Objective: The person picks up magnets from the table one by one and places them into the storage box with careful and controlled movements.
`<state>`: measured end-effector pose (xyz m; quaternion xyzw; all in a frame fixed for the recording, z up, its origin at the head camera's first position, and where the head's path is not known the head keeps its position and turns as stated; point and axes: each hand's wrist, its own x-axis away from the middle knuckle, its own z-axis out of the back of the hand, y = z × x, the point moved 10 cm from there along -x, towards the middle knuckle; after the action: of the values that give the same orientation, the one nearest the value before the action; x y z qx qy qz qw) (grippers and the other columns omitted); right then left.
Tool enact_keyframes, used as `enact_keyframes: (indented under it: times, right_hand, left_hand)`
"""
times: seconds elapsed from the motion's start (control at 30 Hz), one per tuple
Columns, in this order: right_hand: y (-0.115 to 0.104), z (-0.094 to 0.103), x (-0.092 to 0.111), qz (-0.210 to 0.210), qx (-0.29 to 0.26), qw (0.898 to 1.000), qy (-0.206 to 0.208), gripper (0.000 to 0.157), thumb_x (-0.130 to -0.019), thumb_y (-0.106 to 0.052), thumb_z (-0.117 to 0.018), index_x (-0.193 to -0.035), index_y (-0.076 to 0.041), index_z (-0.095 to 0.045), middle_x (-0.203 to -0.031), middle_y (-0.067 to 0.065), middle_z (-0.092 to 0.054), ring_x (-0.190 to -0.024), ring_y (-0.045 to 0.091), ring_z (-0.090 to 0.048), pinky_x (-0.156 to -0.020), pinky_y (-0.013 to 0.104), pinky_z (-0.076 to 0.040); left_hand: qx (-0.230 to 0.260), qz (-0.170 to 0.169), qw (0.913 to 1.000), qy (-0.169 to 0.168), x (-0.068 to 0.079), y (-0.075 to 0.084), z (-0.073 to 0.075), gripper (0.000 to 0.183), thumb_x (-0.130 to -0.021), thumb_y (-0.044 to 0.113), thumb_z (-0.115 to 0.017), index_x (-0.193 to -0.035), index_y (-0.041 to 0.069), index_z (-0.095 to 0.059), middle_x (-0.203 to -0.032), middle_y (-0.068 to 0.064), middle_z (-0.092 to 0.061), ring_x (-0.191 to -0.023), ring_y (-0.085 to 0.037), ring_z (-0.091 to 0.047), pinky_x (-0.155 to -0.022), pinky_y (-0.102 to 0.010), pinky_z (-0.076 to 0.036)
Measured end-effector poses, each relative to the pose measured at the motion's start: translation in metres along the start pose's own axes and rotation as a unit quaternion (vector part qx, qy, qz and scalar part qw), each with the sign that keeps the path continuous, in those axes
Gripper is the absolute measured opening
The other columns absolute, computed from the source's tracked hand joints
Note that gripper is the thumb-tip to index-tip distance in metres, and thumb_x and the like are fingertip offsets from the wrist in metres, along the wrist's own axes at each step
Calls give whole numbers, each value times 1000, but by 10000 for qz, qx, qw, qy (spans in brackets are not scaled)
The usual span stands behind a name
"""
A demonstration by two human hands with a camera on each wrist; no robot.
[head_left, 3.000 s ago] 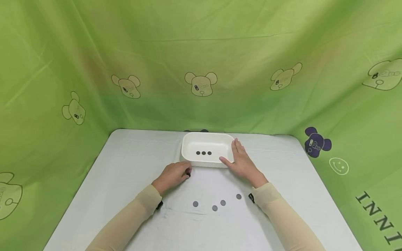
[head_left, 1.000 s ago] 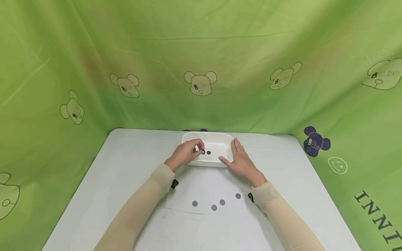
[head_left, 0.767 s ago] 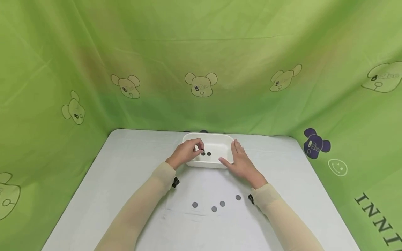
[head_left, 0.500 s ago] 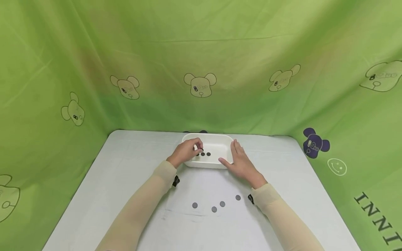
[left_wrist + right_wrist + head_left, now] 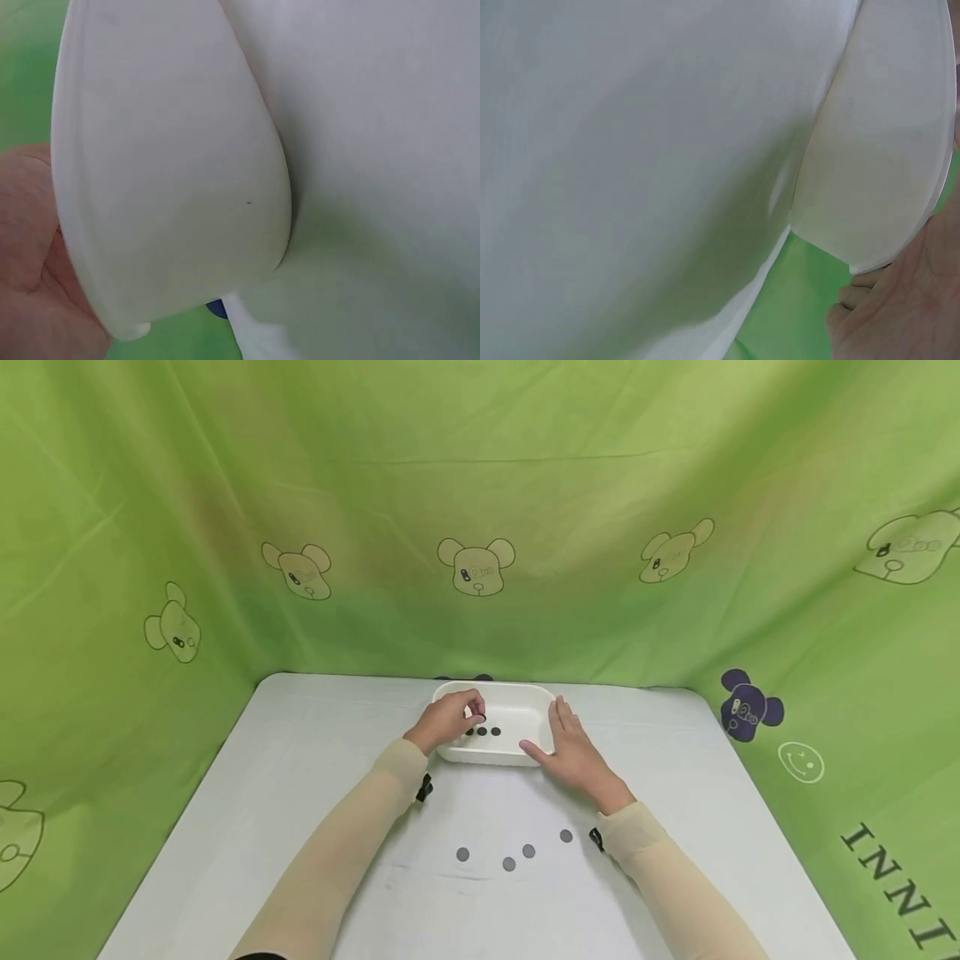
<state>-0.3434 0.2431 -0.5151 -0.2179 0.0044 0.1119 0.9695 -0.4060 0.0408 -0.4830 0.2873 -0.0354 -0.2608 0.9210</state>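
A white rectangular tray (image 5: 517, 762) stands at the back of the table. In the head view, my left hand (image 5: 442, 720) reaches over its left side, pinching a small dark disc (image 5: 483, 718) between thumb and index finger. Just in front of that disc, a row of dark discs (image 5: 496, 732) lies on the tray floor, its left end partly covered by my thumb. My right hand (image 5: 576, 757) rests against the tray's right end, fingers straight along the side and thumb at the front rim. Both wrist views show the tray's outer wall (image 5: 180, 165), with the discs hidden behind it.
Several grey discs (image 5: 509, 864) lie spread out on the white tablecloth (image 5: 322, 735) between the forearms. A green printed curtain (image 5: 390, 618) closes off the table's back and sides, close behind the tray.
My left hand has moved from the table at the tray's front left corner to inside the tray, carrying a dark disc, then shifted slightly back from the row. The right hand stays put.
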Motion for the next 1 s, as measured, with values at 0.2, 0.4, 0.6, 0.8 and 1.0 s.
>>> enact_keyframes:
  times: [0.2, 0.4, 0.6, 0.8, 1.0]
  right_hand:
    - [-1, -1, 1, 5, -28, 10000, -23, 113, -103, -75, -48, -168, 6, -2, -177, 24, 5, -165, 42, 0, -132, 54, -7]
    - [-1, -1, 1, -4, -6, 10000, -34, 112, -104, -73, -49, -168, 6, -2, -178, 24, 5, -165, 40, 1, -132, 53, -7]
    - [-1, 0, 1, -15, -10, 10000, -24, 112, -104, -72, -50, -168, 6, -2, -178, 23, 7, -165, 41, 1, -132, 53, -7]
    - [-1, -1, 1, -10, 24, 10000, 19, 112, -104, -73, -50, -167, 7, -3, -177, 25, 5, -165, 43, -1, -132, 54, -8]
    - [0, -1, 0, -10, 48, 10000, 32, 112, -104, -73, -49, -168, 7, -3, -177, 25, 4, -164, 43, -2, -132, 54, -9]
  left_hand:
    - [0, 87, 10000, -6, -4, -7, -5, 7, -104, 22, -74, -108, 21, -68, -106, 7, -72, -95, -12, -65, -85, -36, -54]
    - [-46, 148, 9999, -13, -7, -8, -6, 7, -105, 21, -74, -107, 20, -67, -105, 7, -72, -95, -12, -64, -86, -36, -54]
    - [-72, 199, 9998, -3, -11, -7, -6, 6, -105, 21, -73, -107, 19, -68, -105, 6, -72, -93, -12, -63, -85, -36, -52]
    - [-124, 275, 9995, -120, -17, -9, -10, 4, -106, 20, -72, -107, 17, -70, -103, 6, -72, -91, -11, -62, -84, -33, -51]
    - [-241, 358, 9989, -198, -21, -12, -14, 5, -105, 20, -73, -105, 17, -69, -99, 6, -71, -85, -10, -61, -78, -31, -49]
